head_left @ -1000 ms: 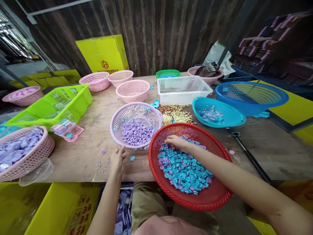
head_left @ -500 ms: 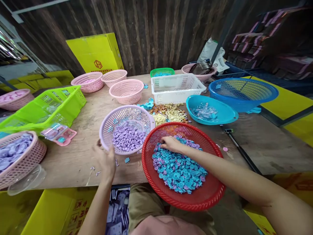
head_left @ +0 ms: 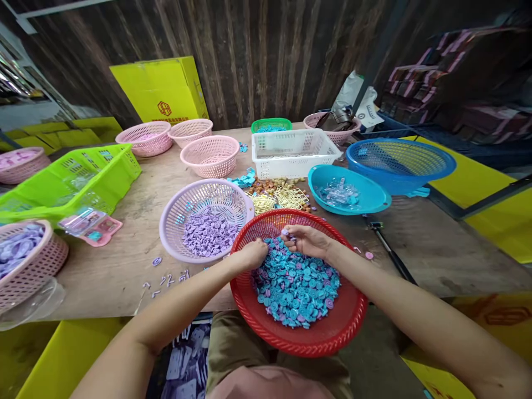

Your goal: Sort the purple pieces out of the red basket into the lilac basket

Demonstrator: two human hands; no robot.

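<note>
A red basket rests tilted on my lap against the table edge, holding a heap of small blue spiral pieces with purple ones mixed in. My right hand is above the far side of the heap, its fingers pinching a small purple piece. At the heap's left edge, my left hand has its fingers curled down; whatever they hold is hidden. Just left stands a lilac basket with many small purple spiral pieces in it.
Cream and brown parts lie behind the red basket. Around them stand a white crate, a turquoise bowl, a blue basket and pink baskets. A green crate is at left, a black stick at right.
My left hand has moved right, from beside the lilac basket into the red one. My right hand has lifted slightly, showing a purple piece. A purple spiral piece now lies on the table at left.
</note>
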